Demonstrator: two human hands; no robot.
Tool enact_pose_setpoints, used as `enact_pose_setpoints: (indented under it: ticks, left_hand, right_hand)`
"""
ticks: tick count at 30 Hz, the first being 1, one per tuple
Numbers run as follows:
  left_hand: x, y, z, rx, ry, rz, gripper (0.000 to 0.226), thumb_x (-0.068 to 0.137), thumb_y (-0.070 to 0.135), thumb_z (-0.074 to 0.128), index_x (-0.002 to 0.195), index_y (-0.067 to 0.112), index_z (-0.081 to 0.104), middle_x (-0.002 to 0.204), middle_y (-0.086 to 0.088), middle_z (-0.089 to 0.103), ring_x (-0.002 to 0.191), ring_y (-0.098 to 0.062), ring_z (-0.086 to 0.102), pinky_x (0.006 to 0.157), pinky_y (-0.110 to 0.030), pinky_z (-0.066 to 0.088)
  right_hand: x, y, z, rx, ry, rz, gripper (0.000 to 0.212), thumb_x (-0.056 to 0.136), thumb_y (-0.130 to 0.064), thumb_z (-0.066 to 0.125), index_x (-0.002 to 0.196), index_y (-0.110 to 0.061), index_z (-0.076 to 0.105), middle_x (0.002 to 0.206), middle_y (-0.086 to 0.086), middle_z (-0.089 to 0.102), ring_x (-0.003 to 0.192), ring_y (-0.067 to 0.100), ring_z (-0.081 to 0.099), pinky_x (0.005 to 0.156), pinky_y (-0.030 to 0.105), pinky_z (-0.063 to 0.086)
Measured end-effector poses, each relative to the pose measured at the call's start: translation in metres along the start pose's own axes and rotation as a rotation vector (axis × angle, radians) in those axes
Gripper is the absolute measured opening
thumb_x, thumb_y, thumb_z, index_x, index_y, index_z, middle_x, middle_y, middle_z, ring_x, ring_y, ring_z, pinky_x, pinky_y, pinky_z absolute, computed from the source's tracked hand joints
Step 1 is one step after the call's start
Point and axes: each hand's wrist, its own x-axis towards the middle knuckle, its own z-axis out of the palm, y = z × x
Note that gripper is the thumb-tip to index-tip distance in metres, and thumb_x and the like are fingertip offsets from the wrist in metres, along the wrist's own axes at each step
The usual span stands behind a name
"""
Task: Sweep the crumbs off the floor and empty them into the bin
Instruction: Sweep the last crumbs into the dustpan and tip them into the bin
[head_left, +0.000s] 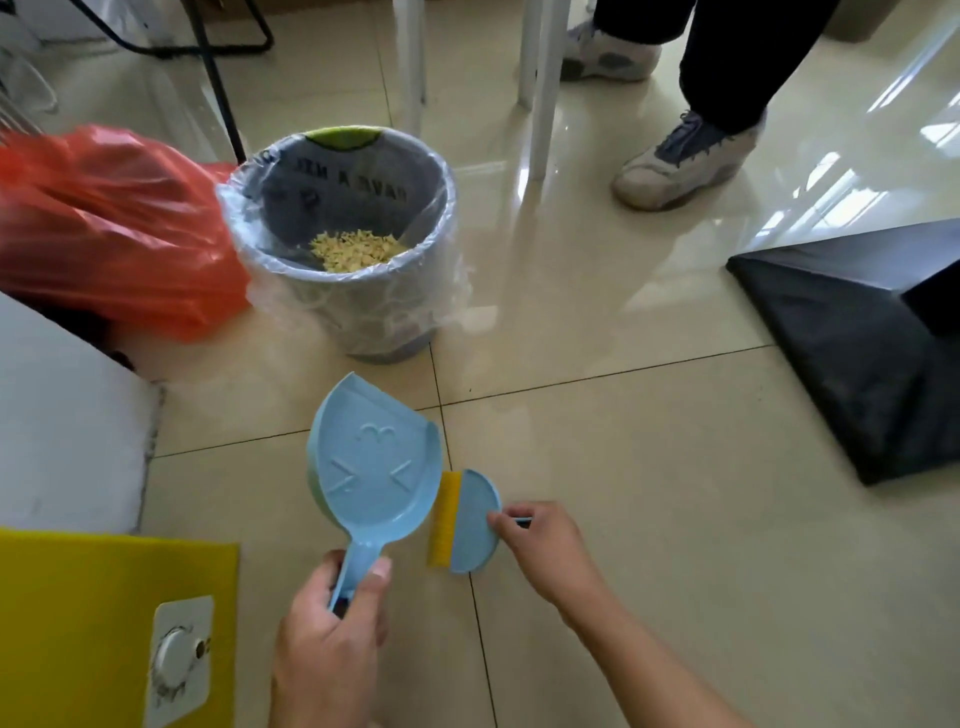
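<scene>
Down by the tiles, the left hand (332, 623) wraps closed around the handle of a blue dustpan (374, 467), while the right hand (545, 545) pinches a small blue brush (470, 519) just beside it. Yellow crumbs (356, 250) lie inside the lined bin (343, 244) beyond.

Bare tiled floor (597, 467) lies open ahead; orange bag (114, 228) and black slab (857, 353) flank the bin (343, 291).

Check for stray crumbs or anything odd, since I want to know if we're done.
Nothing stands out. The crumbs lie inside the bin, the dustpan in the left hand looks empty, and the floor shows no spill.
</scene>
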Motion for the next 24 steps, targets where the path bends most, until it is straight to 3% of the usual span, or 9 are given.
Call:
enact_pose_setpoints:
  ticks: [3,5,8,13,15,17,20,24]
  left_hand:
    - [0.002,-0.005,0.005,-0.036,-0.058,-0.015,0.034,0.064,0.057,0.067,0.068,0.023,0.061,0.044,0.005,0.04,0.037,-0.014,0.033,0.053,-0.02,0.031]
    - [0.002,-0.008,0.01,-0.02,-0.119,-0.023,0.032,0.075,0.049,0.071,0.07,0.02,0.058,0.046,0.003,0.039,0.04,-0.015,0.032,0.055,-0.026,0.029]
    - [-0.003,-0.01,0.019,0.052,-0.191,-0.033,0.028,0.097,0.027,0.07,0.073,0.02,0.059,0.05,0.002,0.039,0.041,-0.016,0.031,0.053,-0.029,0.028]
    - [-0.018,-0.004,0.029,0.252,-0.227,0.097,0.018,0.095,0.039,0.067,0.083,0.027,0.06,0.049,0.005,0.048,0.043,-0.008,0.039,0.056,-0.036,0.039]
    - [-0.019,-0.009,0.029,0.315,-0.251,0.086,0.012,0.094,0.036,0.066,0.085,0.031,0.06,0.05,0.006,0.052,0.044,-0.007,0.043,0.056,-0.035,0.041]
    - [-0.016,-0.021,0.028,0.361,-0.322,0.014,0.014,0.094,0.034,0.066,0.081,0.029,0.062,0.048,0.008,0.051,0.042,-0.005,0.045,0.055,-0.032,0.039]
    - [-0.006,-0.043,0.031,0.384,-0.427,-0.176,0.016,0.095,0.029,0.068,0.086,0.015,0.069,0.044,0.009,0.044,0.036,-0.005,0.037,0.047,-0.026,0.033]
    - [-0.004,-0.066,0.05,0.284,-0.545,-0.439,0.032,0.1,0.034,0.062,0.077,0.013,0.058,0.044,0.007,0.036,0.03,-0.008,0.027,0.038,-0.016,0.019]
  right_hand:
    - [0.01,0.029,-0.018,0.019,0.15,0.089,0.018,0.09,-0.028,0.068,0.081,-0.018,0.081,0.052,-0.017,0.064,0.045,-0.009,0.056,0.043,0.009,0.037]
    - [0.008,0.055,-0.054,0.006,0.266,0.157,0.016,0.086,-0.028,0.073,0.085,-0.015,0.082,0.05,-0.018,0.064,0.042,-0.009,0.054,0.046,0.016,0.041]
    - [-0.006,0.088,-0.116,0.012,0.374,0.218,0.014,0.085,-0.026,0.076,0.085,-0.012,0.082,0.039,-0.016,0.055,0.032,-0.005,0.045,0.048,0.02,0.034]
    - [-0.035,0.103,-0.163,-0.059,0.413,0.206,0.012,0.086,-0.025,0.076,0.084,-0.014,0.081,0.041,-0.016,0.055,0.033,-0.005,0.045,0.049,0.022,0.033]
    - [-0.05,0.099,-0.168,-0.12,0.401,0.147,0.011,0.086,-0.026,0.076,0.083,-0.017,0.08,0.054,-0.017,0.067,0.046,-0.006,0.057,0.053,0.022,0.038]
    - [-0.063,0.093,-0.172,-0.251,0.433,0.068,0.009,0.086,-0.026,0.076,0.082,-0.02,0.08,0.07,-0.016,0.075,0.065,-0.006,0.068,0.06,0.023,0.045]
    - [-0.077,0.082,-0.178,-0.455,0.555,-0.012,0.008,0.087,-0.023,0.074,0.084,-0.019,0.08,0.074,-0.011,0.075,0.068,0.005,0.069,0.064,0.027,0.046]
    - [-0.074,0.072,-0.184,-0.626,0.578,-0.03,0.017,0.092,-0.026,0.065,0.088,-0.014,0.077,0.079,0.007,0.077,0.075,0.029,0.072,0.066,0.038,0.056]
